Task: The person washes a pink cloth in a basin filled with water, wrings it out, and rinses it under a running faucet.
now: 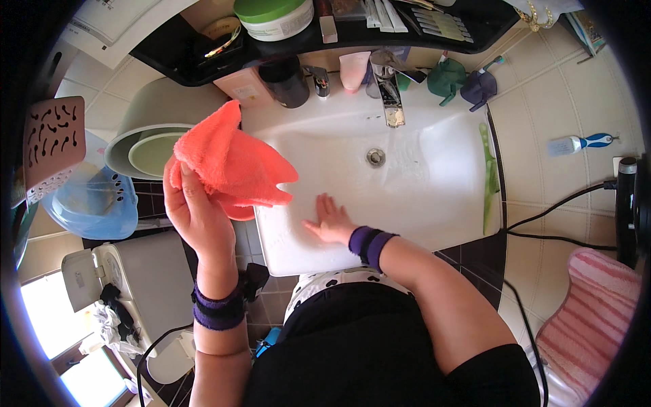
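My left hand (196, 208) holds up an orange-red terry cloth (229, 160), pinched between thumb and fingers, over the left edge of the white washbasin (315, 259). The cloth hangs in folds towards the right. Inside the basin my right hand (330, 221) has its fingers spread near the front left part of the bowl and holds nothing. Water runs from the chrome faucet (391, 96) at the back, near the metal drain (375, 157). A long green plastic tool (488, 178) lies along the basin's right rim. Purple bands circle both wrists.
A black cup (285, 81), a pink tube (353, 71) and green (446, 79) and purple (478, 89) toothbrush cups stand behind the basin, below a loaded black shelf (285, 48). Grey-green tubs (147, 127) and a blue basin (96, 208) are at left. Black cables hang at right.
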`<state>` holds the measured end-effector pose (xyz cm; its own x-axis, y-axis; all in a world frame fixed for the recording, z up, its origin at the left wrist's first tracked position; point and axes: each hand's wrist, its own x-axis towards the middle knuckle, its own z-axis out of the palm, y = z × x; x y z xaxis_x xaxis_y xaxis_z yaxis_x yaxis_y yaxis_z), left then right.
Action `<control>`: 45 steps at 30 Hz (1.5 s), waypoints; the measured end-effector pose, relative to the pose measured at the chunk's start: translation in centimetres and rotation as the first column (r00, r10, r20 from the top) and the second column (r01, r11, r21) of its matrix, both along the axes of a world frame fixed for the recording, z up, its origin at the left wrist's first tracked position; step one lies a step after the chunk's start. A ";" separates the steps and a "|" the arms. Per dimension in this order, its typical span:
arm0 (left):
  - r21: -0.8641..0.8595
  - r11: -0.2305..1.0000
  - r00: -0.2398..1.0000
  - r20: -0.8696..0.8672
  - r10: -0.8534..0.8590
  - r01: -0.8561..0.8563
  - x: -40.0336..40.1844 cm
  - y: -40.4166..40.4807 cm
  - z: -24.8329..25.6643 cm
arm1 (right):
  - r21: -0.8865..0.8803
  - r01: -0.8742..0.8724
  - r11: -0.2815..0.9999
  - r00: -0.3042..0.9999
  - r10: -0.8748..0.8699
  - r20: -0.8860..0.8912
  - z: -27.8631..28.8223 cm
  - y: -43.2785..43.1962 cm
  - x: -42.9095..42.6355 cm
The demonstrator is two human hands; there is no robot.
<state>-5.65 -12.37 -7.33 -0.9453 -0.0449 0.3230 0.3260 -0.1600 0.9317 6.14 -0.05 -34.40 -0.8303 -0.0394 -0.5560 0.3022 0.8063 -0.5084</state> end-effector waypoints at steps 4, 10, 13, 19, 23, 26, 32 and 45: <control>-0.014 1.000 1.000 0.018 0.017 -0.017 -0.1 0.3 -0.6 | 0.163 -0.015 0.987 0.997 0.028 -0.075 -2.0 3.7 0.2; -0.072 0.997 1.000 0.006 0.016 -0.015 -0.7 0.8 -1.4 | -0.608 0.777 0.164 0.435 -0.838 0.330 -4.2 8.8 -4.8; -0.067 0.998 1.000 0.019 -0.019 0.021 -0.6 1.8 -1.3 | -0.596 0.637 -0.489 0.094 -0.718 0.689 -3.5 13.8 -4.6; -0.182 0.971 0.987 0.063 -0.148 0.157 0.2 3.9 -2.5 | -0.486 0.527 -0.697 0.062 -0.539 0.840 -1.5 18.6 -4.7; -0.130 0.932 0.932 0.181 -0.314 0.339 1.3 6.9 -3.0 | -0.640 0.704 -0.307 0.309 -0.679 0.666 -0.7 18.8 -2.7; -0.059 0.899 0.865 0.307 -0.397 0.434 2.0 9.3 -4.4 | -0.720 0.684 -0.122 0.507 -0.629 0.589 3.5 16.8 -1.3; 0.204 0.888 0.712 0.537 -0.453 0.412 1.7 14.0 -9.3 | -0.792 0.601 0.108 0.619 -0.689 0.376 7.8 16.6 0.2; 0.612 0.774 0.219 0.742 -0.633 0.164 -0.8 16.7 -16.9 | -0.821 0.521 0.235 0.482 -0.874 0.056 7.7 22.9 0.3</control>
<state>-6.44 4.33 -24.21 -0.5250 0.5601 -0.6408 -0.8511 -0.3417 0.3986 6.46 22.84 -26.72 -0.8126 0.4805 -0.3299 0.2072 -0.2910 -0.9340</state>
